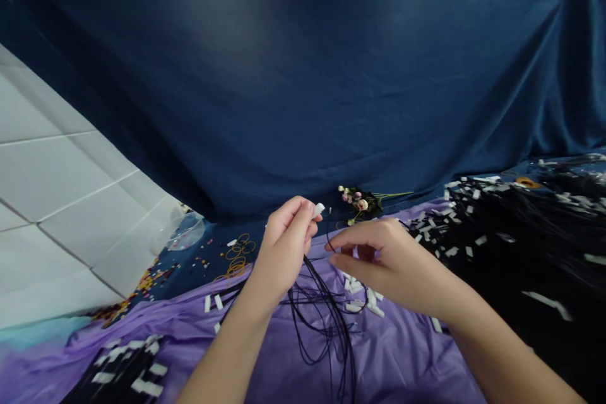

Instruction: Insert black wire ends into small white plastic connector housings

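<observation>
My left hand (pixel 290 237) is closed around a bundle of black cords (pixel 335 312). A white tag (pixel 319 208) sticks out between its thumb and forefinger. Below the fist the cords hang in loops over the purple cloth (pixel 402 353). To its right, my right hand (pixel 374 252) pinches a single thin black cord (pixel 327 231) between thumb and fingertips. That cord's upper end stands up, with a small pale tip above it. The two hands are apart. Loose white tags (pixel 362 297) lie on the purple cloth beneath the right hand.
A large heap of black cords with white tags (pixel 473 278) covers the right side; a smaller bunch (pixel 130 366) lies front left. Yellow rubber bands (pixel 237 259), scattered beads (pixel 151 281) and artificial flowers (pixel 360 202) lie behind. A blue curtain (pixel 307 76) and white tiles (pixel 61 183) bound the space.
</observation>
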`<state>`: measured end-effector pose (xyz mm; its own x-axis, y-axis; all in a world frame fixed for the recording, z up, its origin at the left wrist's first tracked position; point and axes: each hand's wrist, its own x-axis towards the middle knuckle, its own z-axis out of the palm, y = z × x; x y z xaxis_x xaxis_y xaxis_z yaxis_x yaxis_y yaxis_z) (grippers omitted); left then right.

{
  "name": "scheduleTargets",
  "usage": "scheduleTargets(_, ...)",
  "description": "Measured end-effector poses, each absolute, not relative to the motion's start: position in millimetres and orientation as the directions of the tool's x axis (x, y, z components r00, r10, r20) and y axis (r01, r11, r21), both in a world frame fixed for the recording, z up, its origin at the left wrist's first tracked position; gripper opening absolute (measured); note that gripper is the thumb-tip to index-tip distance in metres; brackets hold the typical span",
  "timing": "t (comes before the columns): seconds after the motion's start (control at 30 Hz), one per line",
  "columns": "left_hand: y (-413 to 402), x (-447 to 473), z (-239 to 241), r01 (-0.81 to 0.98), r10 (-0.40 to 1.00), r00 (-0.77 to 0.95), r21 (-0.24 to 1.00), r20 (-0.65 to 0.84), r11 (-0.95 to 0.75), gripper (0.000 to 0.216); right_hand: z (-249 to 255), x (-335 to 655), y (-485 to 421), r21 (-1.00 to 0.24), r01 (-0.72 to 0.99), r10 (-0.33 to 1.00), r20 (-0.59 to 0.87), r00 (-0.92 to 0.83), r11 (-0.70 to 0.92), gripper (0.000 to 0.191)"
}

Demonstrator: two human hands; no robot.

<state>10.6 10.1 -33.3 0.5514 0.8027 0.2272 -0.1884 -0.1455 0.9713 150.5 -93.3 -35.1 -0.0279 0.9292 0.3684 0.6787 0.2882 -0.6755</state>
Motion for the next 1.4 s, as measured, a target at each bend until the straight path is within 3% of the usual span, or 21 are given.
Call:
scheduleTargets(0.17,12,10,-37,-0.132,0.799,0.544,0.967,0.255,-0.219,0.033,-36,154,-96,-0.648,0.708,0.944,0.318,-0.082,0.280,0.027)
scheduleTargets(0.53,6,8,-37,-0.090,0.801,0.458,0.917,0.385,-0.389,0.032,-34,159,-95,-0.724,0.659,0.972,0.231,-0.046,0.203,0.024)
scheduleTargets(0.73,4,7,-38,0.011,0.789,0.446,0.879,0.422,-0.477,0.032,-34,159,-93,-0.717,0.668,0.970,0.241,-0.034,0.201,0.031)
scheduleTargets(0.93,7,8,-40,0.061,0.776,0.423,0.840,0.467,-0.539,0.032,-35,160,-93,-0.708,0.675,0.970,0.240,-0.046,0.207,0.024)
scheduleTargets(1.4,11,9,-43,0.084,0.787,0.445,0.855,0.427,-0.512,0.036,-34,163,-94,-0.771,0.596,0.973,0.215,-0.088,0.224,0.033)
